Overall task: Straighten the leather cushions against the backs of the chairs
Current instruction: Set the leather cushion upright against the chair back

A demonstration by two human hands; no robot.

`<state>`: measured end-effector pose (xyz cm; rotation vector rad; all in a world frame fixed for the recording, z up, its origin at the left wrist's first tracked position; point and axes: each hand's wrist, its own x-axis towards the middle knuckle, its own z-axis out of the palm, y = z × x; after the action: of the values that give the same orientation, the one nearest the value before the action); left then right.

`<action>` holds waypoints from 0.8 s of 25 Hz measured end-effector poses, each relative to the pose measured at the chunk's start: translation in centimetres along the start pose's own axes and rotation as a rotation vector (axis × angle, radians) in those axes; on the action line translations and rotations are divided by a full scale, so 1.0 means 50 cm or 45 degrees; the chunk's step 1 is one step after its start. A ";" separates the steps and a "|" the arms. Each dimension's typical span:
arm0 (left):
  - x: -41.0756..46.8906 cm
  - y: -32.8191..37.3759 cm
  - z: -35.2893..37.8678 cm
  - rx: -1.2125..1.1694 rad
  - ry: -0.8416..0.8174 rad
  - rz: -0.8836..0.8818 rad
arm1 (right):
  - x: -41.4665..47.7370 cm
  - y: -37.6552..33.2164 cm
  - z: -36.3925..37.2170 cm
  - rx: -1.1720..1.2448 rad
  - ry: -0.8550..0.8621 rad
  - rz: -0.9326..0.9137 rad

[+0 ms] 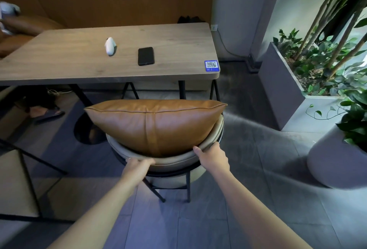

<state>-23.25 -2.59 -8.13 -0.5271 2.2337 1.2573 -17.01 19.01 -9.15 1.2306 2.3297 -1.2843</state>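
A tan leather cushion [155,123] stands upright in a round chair, leaning against the curved beige chair back [174,162]. I stand behind the chair. My left hand [138,166] curls over the top rim of the chair back at its left. To the right, my right hand [213,157] grips the same rim, thumb touching the cushion's lower edge. The chair has thin black metal legs and faces the wooden table [111,69].
On the table lie a black phone [146,56], a white device [110,46] and a QR sticker [211,65]. An orange bench [111,0] runs behind. Grey planters with plants [321,65] stand at the right. Another chair's frame [21,169] is at the left, and someone's sandalled foot [47,112] under the table.
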 end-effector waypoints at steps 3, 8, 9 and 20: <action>-0.038 -0.030 -0.077 0.888 0.223 0.462 | -0.053 -0.026 0.000 -0.479 0.051 -0.175; -0.114 0.007 -0.192 1.107 0.335 0.803 | -0.182 -0.125 0.027 -0.719 -0.054 -0.585; -0.131 0.019 -0.215 1.102 0.361 0.842 | -0.212 -0.150 0.034 -0.713 -0.036 -0.667; -0.461 -0.067 -0.681 1.087 0.839 0.962 | -0.755 -0.408 0.168 -0.627 0.320 -1.515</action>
<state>-11.57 -31.89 18.48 0.3314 3.3832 0.2455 -10.23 -14.50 18.11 -0.2782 3.3871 -0.6060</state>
